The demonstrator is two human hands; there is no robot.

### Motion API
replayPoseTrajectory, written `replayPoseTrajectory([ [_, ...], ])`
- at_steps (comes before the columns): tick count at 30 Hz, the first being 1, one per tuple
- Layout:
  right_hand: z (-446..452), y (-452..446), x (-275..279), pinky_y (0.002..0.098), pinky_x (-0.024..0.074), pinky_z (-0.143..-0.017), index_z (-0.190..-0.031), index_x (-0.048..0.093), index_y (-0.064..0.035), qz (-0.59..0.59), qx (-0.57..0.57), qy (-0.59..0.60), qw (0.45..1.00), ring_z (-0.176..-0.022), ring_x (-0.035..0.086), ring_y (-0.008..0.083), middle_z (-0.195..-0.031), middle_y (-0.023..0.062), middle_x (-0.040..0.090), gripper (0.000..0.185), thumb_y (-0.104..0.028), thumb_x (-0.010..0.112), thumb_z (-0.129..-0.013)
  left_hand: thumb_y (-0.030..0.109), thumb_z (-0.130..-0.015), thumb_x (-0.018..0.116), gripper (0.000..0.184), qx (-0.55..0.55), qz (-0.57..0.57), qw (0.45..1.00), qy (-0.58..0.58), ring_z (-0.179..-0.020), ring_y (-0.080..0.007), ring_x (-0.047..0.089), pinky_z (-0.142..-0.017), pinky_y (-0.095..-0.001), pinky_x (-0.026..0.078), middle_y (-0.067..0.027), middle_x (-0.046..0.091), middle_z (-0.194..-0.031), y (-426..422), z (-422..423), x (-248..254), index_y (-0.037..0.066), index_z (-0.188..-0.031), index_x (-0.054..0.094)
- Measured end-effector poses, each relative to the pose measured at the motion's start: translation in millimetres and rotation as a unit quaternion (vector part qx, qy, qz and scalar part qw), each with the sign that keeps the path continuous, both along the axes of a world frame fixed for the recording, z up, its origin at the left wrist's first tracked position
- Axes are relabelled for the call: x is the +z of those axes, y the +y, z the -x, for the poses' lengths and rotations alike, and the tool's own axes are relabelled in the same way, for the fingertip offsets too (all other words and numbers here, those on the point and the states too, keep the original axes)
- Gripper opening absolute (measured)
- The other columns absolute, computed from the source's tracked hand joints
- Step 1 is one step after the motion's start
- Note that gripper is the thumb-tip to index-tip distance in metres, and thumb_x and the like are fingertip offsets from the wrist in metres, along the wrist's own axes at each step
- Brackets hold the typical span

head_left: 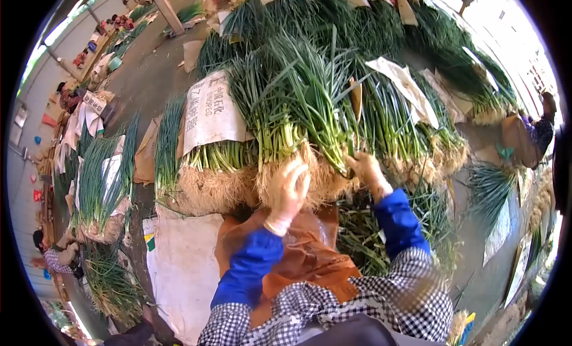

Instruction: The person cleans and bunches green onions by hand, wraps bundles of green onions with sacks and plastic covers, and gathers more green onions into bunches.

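Long green onions with pale stalks and tan roots (pixel 226 188) lie in a thick row before me. My left hand (pixel 288 191) rests against the roots at the middle, its fingers extended and slightly apart. To its right, my right hand (pixel 364 168) has its fingers curled around the lower end of some green stalks (pixel 330 134). A white printed sack (pixel 211 110) covers part of the onions at the left. The orange-brown apron (pixel 298 244) spreads over my lap, below both hands.
Loose trimmed leaves (pixel 360 236) lie right of the apron, and a white sheet (pixel 185 268) lies left. More onion bundles (pixel 98 185) stand at the far left. Other people (pixel 539 131) sit at the right and left edges. A post (pixel 167 12) rises at the back.
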State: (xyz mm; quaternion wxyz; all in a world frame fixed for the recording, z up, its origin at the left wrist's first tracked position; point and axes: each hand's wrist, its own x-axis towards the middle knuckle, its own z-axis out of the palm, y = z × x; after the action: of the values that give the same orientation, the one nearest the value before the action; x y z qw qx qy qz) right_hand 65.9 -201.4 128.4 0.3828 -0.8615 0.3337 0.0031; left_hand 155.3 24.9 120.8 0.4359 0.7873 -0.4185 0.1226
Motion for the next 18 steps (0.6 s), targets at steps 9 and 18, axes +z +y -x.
replayPoseTrajectory([
  [9, 74.3, 80.5, -26.7, 0.0210, 0.0442, -0.055, -0.094, 0.059, -0.0052, -0.444, -0.022, -0.162, 0.881, -0.065, 0.056, 0.0087, -0.073, -0.0003, 0.059, 0.021, -0.025, 0.055, -0.089, 0.042, -0.090, 0.047, 0.051, -0.173, 0.295, 0.488, 0.804, -0.108, -0.0240, 0.050, -0.084, -0.0435, 0.047, -0.0056, 0.046, -0.126, -39.5, 91.9, -88.1, 0.015, -0.132, 0.037],
  [18, 182.0, 66.6, -46.3, 0.0272, 0.0418, -0.057, -0.086, 0.061, -0.0073, -0.168, 0.410, -0.062, 0.895, -0.065, 0.054, 0.0157, -0.070, 0.0034, 0.056, 0.013, -0.019, 0.054, -0.087, 0.008, -0.086, 0.053, 0.030, -0.144, 0.321, 0.538, 0.766, -0.075, -0.0180, 0.060, -0.072, -0.0316, 0.050, -0.0062, 0.061, -0.082, -37.1, 72.2, -78.4, 0.002, -0.116, 0.051],
])
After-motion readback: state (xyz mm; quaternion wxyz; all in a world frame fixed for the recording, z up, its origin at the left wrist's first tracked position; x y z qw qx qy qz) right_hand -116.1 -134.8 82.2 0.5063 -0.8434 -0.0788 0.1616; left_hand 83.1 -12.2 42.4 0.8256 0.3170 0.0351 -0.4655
